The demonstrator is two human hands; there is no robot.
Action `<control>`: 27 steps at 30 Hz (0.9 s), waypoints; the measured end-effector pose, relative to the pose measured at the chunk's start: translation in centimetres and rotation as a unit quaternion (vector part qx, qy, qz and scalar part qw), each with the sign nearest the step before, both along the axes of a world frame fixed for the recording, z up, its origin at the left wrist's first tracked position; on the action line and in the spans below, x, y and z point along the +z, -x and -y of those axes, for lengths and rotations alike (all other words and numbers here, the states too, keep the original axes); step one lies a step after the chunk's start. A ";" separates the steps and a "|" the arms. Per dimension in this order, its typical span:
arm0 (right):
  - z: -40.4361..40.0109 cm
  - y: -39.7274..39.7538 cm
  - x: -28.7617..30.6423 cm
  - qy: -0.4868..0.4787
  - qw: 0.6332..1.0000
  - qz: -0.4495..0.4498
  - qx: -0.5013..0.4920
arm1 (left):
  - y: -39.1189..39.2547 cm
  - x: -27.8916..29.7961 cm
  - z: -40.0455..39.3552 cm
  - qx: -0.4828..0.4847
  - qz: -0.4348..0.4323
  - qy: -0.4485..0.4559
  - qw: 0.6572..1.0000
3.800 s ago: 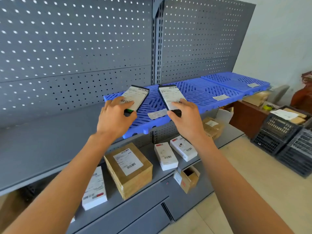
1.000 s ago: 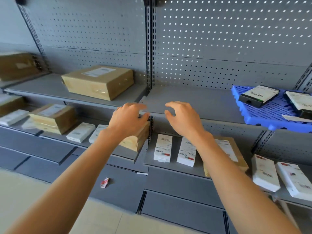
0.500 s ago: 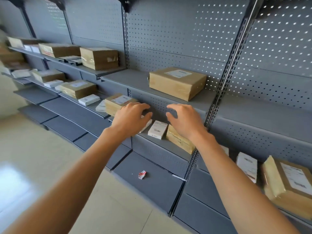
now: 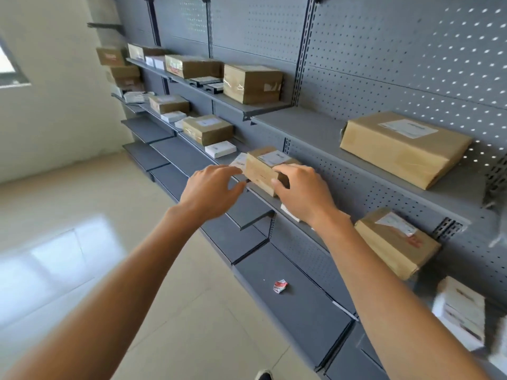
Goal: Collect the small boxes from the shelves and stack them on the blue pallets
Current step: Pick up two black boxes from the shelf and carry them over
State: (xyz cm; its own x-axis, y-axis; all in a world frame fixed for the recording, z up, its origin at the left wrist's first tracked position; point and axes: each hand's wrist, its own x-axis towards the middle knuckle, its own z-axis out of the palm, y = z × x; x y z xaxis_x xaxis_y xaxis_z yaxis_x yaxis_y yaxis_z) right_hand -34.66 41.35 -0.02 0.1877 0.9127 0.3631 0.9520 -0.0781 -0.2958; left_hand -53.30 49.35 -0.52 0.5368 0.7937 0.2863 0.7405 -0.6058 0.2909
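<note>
Both forearms reach toward grey shelving. Left hand [image 4: 211, 192] hovers with fingers loosely curled, holding nothing, just left of brown cardboard box [image 4: 267, 167]. Right hand [image 4: 300, 192] in front of that box's right end; whether fingers touch it cannot be told. Small white box [image 4: 220, 149] on same shelf, just beyond left hand. Flat black boxes [image 4: 206, 83] lie well beyond both hands, one shelf up.

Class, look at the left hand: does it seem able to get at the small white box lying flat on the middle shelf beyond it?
Probably yes. The left hand is empty, and nothing stands between it and the white box, which lies near the shelf's front edge.
</note>
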 end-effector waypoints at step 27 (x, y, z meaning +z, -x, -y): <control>-39.0 7.5 -2.8 0.042 0.981 -0.020 0.186 | 9.8 -3.8 -32.3 0.190 0.045 0.035 0.980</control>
